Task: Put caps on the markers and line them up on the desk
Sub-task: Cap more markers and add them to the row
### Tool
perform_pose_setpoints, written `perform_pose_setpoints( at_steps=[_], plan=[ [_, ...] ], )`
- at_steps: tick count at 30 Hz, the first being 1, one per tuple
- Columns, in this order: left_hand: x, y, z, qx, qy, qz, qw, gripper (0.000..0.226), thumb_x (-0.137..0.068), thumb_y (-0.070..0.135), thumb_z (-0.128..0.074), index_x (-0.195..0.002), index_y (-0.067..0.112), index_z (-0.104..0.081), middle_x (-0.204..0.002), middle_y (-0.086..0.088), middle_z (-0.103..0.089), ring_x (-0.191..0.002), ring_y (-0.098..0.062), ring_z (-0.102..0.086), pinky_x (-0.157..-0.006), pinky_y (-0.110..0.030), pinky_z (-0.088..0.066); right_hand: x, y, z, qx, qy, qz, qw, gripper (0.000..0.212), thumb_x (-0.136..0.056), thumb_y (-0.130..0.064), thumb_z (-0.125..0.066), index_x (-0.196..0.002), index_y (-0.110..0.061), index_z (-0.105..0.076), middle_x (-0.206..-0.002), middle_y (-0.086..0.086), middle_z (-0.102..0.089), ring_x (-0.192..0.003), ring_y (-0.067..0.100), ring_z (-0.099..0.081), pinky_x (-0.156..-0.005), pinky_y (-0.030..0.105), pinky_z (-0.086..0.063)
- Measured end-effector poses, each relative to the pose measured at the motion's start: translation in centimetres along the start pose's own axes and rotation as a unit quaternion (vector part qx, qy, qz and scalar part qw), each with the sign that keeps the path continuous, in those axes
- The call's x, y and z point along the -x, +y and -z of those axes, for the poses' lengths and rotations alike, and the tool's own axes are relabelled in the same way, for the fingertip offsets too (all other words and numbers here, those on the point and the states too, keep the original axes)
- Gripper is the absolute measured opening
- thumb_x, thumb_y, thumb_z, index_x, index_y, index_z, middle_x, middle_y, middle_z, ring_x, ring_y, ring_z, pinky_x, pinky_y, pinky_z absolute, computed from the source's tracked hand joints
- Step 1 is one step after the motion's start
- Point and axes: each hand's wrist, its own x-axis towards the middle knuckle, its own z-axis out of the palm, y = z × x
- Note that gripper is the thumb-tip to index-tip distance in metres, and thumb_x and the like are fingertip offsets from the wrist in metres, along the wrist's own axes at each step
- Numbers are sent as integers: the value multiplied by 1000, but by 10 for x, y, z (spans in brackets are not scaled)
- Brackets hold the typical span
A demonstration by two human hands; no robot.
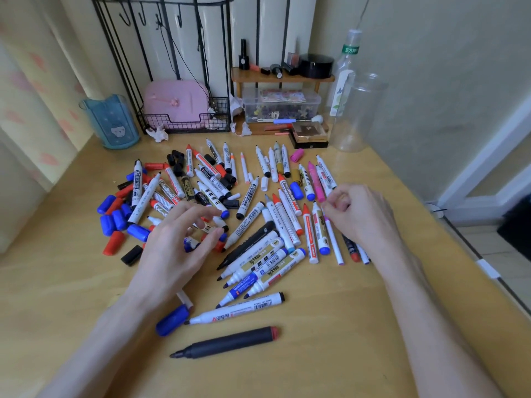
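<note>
Left hand (178,245) hovers, fingers spread, over uncapped markers (253,262) scattered on the tabletop (316,363); right hand (359,214) fingers curled, grasp cannot be determined; loose caps (107,224) lie left

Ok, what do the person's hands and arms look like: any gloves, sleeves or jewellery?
Both are bare. The left hand and right hand have no gloves, and no rings show. The left forearm and right forearm are uncovered down to the frame edge: no sleeve, watch, band or marking in view.
</note>
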Motion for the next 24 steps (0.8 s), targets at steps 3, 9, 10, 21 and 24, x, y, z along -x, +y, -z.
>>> perform_pose_setpoints(
  at_steps=[3,9,10,21,24],
  plan=[
    [0,-4,1,-6,-1,2,1000,23,-97,31,-70,-119,25,-71,-104,17,-57,-99,-11,-63,-82,-14,-46,-7,-15,-18,-61,-41,54,996,4,-91,-35,-73,-91,-32,-70,-78,-16,-66,-76,10,-65,-75,38,-59],
    [-1,-15,5,-13,0,18,1000,22,-98,32,-69,-119,27,-70,-111,13,-61,-103,-6,-62,-86,-16,-47,-36,-54,-50,-167,-110,89,976,18,-92,-34,-76,-107,-25,-72,-93,-11,-68,-82,4,-63,-78,29,-57],
    [-1,-17,5,-13,2,21,1000,21,-98,32,-69,-119,27,-71,-111,13,-61,-103,-5,-61,-85,-16,-46,-42,-60,-56,-174,-105,93,975,18,-92,-33,-76,-108,-24,-73,-93,-10,-68,-81,3,-63,-77,28,-56],
    [-10,-27,10,-39,10,20,999,23,-101,31,-67,-122,23,-71,-116,10,-61,-109,-5,-60,-92,-23,-50,-106,-103,-107,-4,-32,87,996,8,-86,-33,-80,-92,-29,-81,-125,4,-71,-137,36,-47,-105,47,-49],
    [-10,-28,12,-45,14,21,999,23,-101,31,-67,-122,24,-71,-116,12,-60,-109,-4,-60,-92,-17,-48,-118,-113,-109,61,-40,73,995,22,-83,-44,-81,-96,-26,-82,-133,8,-66,-140,36,-40,-106,42,-44]
  ],
)
